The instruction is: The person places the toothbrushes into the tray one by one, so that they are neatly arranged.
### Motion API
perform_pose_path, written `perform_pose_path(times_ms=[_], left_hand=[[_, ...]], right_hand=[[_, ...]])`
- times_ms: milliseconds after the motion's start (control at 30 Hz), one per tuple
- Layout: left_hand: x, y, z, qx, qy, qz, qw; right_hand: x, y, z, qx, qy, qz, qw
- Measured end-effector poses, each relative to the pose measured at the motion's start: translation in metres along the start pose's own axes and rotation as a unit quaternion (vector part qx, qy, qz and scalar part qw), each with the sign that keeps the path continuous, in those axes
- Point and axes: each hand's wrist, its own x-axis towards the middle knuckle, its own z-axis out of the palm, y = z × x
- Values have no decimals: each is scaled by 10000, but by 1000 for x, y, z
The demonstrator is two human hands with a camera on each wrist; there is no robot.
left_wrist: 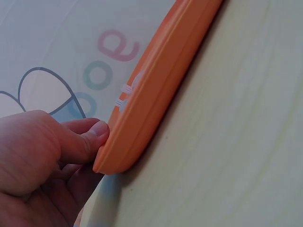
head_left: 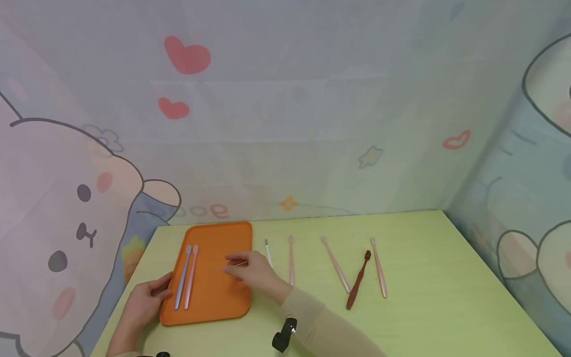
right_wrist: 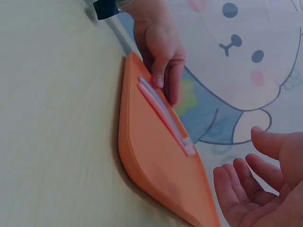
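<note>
My left hand (head_left: 142, 303) holds the left edge of an orange tray (head_left: 218, 297); the left wrist view has the thumb (left_wrist: 98, 130) on its rim. Side by side on the tray's left part lie a bluish-purple toothbrush (head_left: 182, 278) and a pink toothbrush (head_left: 191, 278), bristle ends away from me. Over the right part of the tray hovers my right hand (head_left: 256, 272), its fingers loosely extended and nothing in them, as the right wrist view also shows (right_wrist: 265, 184). Partly hidden behind that hand, a white toothbrush (head_left: 267, 250) lies just right of the tray.
On the light green table (head_left: 428, 277), a pink toothbrush (head_left: 292, 258) lies beyond my right forearm. Farther right are another pink toothbrush (head_left: 335, 264), a dark brown toothbrush (head_left: 358, 281) and a third pink one (head_left: 379, 267). A printed cloth (head_left: 285, 114) hangs behind the table.
</note>
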Motion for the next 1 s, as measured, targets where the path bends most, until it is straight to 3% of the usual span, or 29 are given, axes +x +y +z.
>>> perform_pose_path(times_ms=[300,1000], left_hand=[[3,-1,-1,74,27,83,9999],[0,-7,-6,201,17,212,9996]], right_hand=[[-15,19,-55,151,278,-202,9993],[-74,58,-171,-698,645,-11,9955]])
